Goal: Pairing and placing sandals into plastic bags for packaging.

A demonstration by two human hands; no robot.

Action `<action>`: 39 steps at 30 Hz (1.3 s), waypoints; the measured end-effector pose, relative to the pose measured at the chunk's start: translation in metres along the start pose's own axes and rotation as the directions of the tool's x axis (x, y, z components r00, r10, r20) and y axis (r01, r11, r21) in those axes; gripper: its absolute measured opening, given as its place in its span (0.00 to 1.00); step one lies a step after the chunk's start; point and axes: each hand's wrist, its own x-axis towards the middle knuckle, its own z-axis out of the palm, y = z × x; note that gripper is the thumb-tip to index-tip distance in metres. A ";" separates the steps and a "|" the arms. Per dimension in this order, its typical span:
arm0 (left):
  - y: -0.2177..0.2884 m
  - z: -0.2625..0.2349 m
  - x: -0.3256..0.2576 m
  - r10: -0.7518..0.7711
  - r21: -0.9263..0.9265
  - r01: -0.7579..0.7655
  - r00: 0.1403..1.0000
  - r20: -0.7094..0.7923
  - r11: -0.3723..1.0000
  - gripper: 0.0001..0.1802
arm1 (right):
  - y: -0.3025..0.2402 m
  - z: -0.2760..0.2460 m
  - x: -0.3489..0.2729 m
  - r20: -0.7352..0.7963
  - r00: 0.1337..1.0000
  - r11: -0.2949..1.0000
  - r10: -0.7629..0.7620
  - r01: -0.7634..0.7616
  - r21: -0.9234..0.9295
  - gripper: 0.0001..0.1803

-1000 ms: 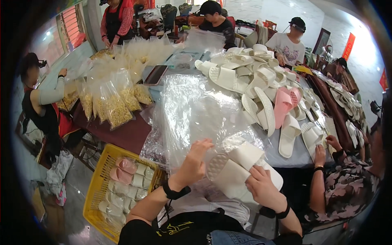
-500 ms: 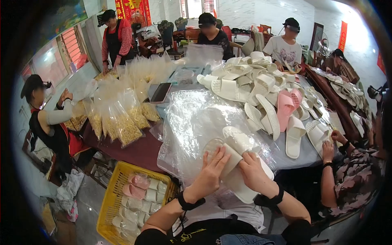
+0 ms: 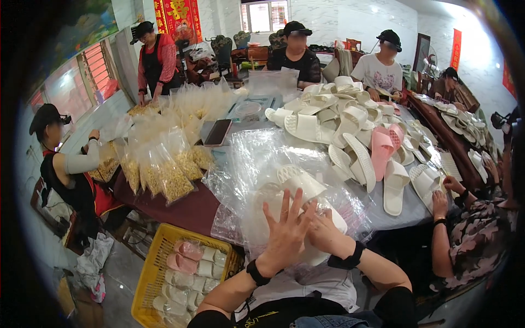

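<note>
In front of me a pair of white slippers lies on clear plastic bags, one slipper (image 3: pixel 303 186) with its toe pointing away and the other (image 3: pixel 334 216) beside it at the right. My left hand (image 3: pixel 285 229) is over the near part of the pair, its fingers spread and pointing away from me. Against it, from the right, rests my right hand (image 3: pixel 328 236) with bent fingers. Its fingertips are partly hidden behind the left hand, so what they pinch does not show. Flat clear plastic bags (image 3: pixel 251 153) spread beyond the slippers.
A heap of white slippers (image 3: pixel 350 115) and pink slippers (image 3: pixel 381 147) covers the right side. Bags of yellow pieces (image 3: pixel 169 177) stand left, near a phone (image 3: pixel 217 133). A yellow crate (image 3: pixel 143 273) holds wrapped slippers. At the right, a co-worker's hand (image 3: pixel 440 203) touches a slipper.
My hands have come together over the slippers. The left hand's fingers have spread, and the right hand has moved left against it. The slippers have shifted slightly left.
</note>
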 end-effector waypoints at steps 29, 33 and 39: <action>0.022 0.007 -0.020 0.057 -0.176 -0.058 0.998 -0.015 0.983 0.31 | 0.004 -0.004 0.067 -0.343 0.897 0.960 0.280 -0.261 0.101 0.23; -0.001 0.008 -0.023 -0.171 -0.053 0.169 0.984 -0.048 0.984 0.38 | 0.026 0.020 0.085 -0.059 0.936 0.938 0.347 -0.346 0.023 0.32; -0.020 0.014 -0.059 -0.115 -0.251 0.162 0.975 0.193 0.954 0.43 | 0.047 0.057 0.098 -0.272 0.933 0.955 0.236 -0.274 -0.110 0.19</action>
